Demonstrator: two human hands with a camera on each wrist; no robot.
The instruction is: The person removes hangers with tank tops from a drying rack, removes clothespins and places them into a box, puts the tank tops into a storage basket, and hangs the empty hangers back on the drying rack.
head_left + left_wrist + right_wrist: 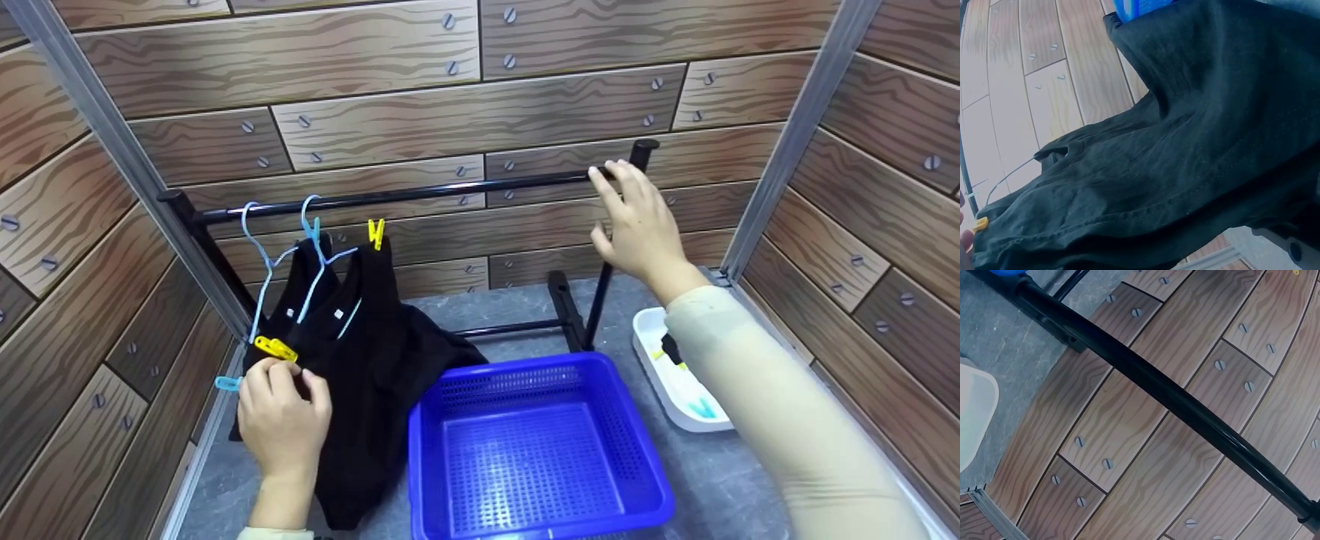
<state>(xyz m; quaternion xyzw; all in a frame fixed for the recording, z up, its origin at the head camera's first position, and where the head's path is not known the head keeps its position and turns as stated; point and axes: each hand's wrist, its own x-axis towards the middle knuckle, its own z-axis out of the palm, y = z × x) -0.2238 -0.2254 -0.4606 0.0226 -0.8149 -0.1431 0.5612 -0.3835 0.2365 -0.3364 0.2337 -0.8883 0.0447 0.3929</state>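
A black rail [450,191] of a clothes rack spans the back; in the right wrist view the rail [1174,396] crosses diagonally. At its left end black garments [367,352] hang from two light-blue hangers [259,247]. My left hand [283,409] grips the lower edge of a garment, just under a yellow peg [275,348] clipped there. In the left wrist view the garment [1185,157] fills the frame, with the peg [981,224] at the lower left. My right hand [637,217] is raised to the rail's right end, its fingers straight and its fingertips at the bar.
A second yellow peg [376,232] sits on a garment's shoulder under the rail. A blue perforated basket [517,366] stands on the grey floor at the front centre. A white tray [645,330] with a few clips lies at the right. Wood-patterned walls close in on three sides.
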